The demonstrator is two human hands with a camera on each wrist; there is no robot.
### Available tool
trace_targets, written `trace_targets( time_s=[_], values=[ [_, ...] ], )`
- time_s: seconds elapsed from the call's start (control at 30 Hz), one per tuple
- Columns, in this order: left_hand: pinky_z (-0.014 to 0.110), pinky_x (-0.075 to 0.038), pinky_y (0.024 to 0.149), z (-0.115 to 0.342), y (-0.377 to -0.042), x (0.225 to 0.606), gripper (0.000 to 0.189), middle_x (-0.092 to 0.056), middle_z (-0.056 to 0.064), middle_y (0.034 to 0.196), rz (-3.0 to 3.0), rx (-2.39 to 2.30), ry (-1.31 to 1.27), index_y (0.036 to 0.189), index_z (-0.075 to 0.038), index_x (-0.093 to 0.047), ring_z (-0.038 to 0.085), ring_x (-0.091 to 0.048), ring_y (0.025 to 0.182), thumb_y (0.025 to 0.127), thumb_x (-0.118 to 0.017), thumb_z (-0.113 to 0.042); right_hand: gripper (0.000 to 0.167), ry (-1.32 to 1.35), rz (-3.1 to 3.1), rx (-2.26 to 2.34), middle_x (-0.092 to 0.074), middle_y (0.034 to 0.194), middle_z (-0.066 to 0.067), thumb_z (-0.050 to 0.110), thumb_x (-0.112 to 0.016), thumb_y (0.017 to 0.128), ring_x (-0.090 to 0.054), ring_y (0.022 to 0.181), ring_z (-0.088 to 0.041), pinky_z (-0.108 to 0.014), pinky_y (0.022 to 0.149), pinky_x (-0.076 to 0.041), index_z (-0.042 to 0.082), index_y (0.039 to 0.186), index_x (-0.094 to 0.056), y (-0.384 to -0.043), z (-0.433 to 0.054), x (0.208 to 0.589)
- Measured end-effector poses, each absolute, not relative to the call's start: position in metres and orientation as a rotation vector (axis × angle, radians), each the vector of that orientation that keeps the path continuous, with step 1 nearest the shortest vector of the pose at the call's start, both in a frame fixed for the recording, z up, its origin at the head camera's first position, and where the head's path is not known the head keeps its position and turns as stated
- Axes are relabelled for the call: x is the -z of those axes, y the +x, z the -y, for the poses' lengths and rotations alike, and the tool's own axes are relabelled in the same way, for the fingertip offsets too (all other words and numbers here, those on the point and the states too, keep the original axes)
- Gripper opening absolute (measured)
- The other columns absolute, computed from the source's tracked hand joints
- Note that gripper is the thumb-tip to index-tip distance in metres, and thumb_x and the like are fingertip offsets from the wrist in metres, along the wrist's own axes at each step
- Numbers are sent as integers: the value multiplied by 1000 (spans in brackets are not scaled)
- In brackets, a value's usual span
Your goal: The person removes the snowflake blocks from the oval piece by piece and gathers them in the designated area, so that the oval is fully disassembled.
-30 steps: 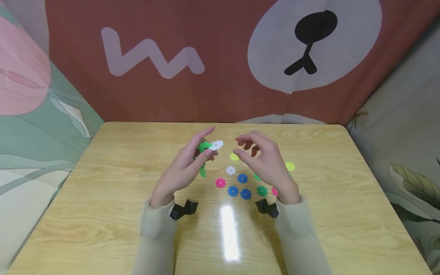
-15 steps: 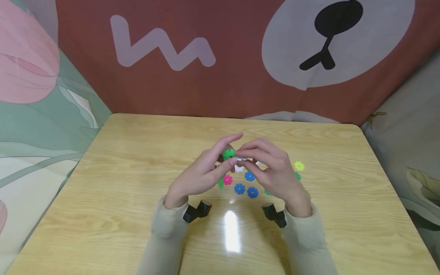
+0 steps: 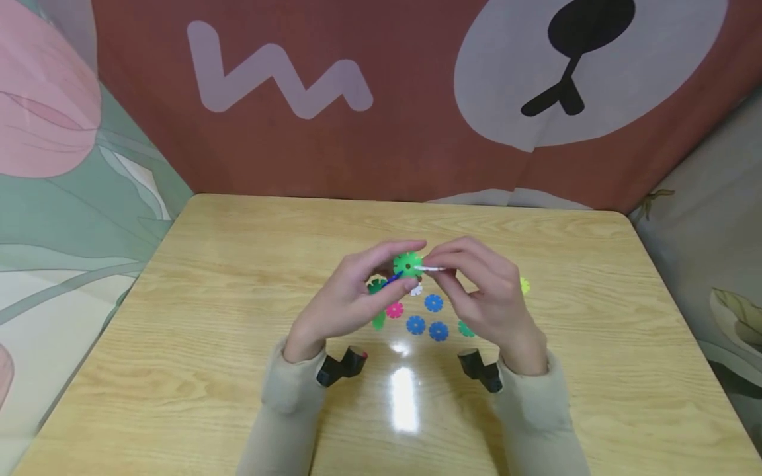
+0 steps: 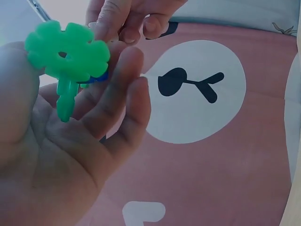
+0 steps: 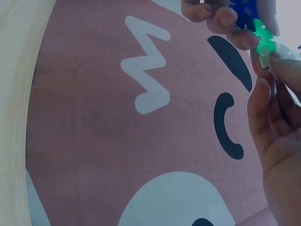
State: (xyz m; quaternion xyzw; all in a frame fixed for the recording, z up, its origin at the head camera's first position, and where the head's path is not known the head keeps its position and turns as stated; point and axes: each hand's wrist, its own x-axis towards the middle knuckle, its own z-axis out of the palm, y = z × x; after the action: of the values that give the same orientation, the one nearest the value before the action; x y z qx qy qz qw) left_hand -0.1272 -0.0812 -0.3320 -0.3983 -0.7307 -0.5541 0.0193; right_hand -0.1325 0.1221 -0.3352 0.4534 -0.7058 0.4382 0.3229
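In the head view my left hand (image 3: 351, 284) holds a cluster of joined plastic snowflake discs above the table. A bright green disc (image 3: 401, 262) faces the camera between thumb and fingers, with a blue disc and darker green ones below it. My right hand (image 3: 491, 291) pinches a white snowflake disc (image 3: 431, 269), seen edge-on, at the green disc's right edge. The left wrist view shows the green disc (image 4: 77, 47) with another green disc (image 4: 67, 101) standing under it. A blue disc (image 5: 245, 16) beside the green shows in the right wrist view.
Loose snowflake discs lie on the wooden table (image 3: 238, 264) under the hands: several blue discs (image 3: 438, 331), a pink disc (image 3: 394, 310), a white disc (image 3: 417, 290), a green disc (image 3: 466, 328) and a yellow disc (image 3: 524, 285). A printed curtain (image 3: 405, 145) hangs behind the table.
My right hand has come in from the right and grasped the white disc at the left hand's cluster. The cluster has turned, so the white disc now appears edge-on. The head view has shifted slightly.
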Motion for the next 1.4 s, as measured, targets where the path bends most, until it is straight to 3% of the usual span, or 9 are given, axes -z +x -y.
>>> trace_targets(
  time_s=[0.4,0.73,1.0,1.4],
  values=[
    [26,-56,71,81,-127,333,50,-68,12,91,2194,1673,-1235,132,9,-52,12,-60,70,86,-67,5,21,1147,1768,-1056,-65,83,-11,11,-57,97,-49,65,-13,-16,58,-42,-6,87,-65,-131,-112,336],
    [25,-52,64,85,-127,332,53,-67,10,92,2222,1628,-1277,134,9,-50,9,-57,72,85,-68,4,25,1236,1811,-1104,-70,83,-12,16,-61,95,-64,70,-17,-18,67,-52,-6,92,-72,-130,-120,333],
    [26,-54,67,84,-126,332,52,-69,11,92,2236,1635,-1253,134,8,-51,12,-60,70,86,-68,3,21,1214,1730,-1106,-71,76,-12,11,-63,93,-63,63,-17,-20,60,-51,-6,86,-72,-130,-116,334],
    [27,-56,61,80,-123,330,51,-70,15,89,2160,1757,-1217,133,10,-51,10,-66,69,85,-67,7,20,1124,1615,-1105,-69,71,-13,7,-63,92,-58,57,-18,-22,55,-47,-7,80,-70,-129,-107,337]
  ],
)
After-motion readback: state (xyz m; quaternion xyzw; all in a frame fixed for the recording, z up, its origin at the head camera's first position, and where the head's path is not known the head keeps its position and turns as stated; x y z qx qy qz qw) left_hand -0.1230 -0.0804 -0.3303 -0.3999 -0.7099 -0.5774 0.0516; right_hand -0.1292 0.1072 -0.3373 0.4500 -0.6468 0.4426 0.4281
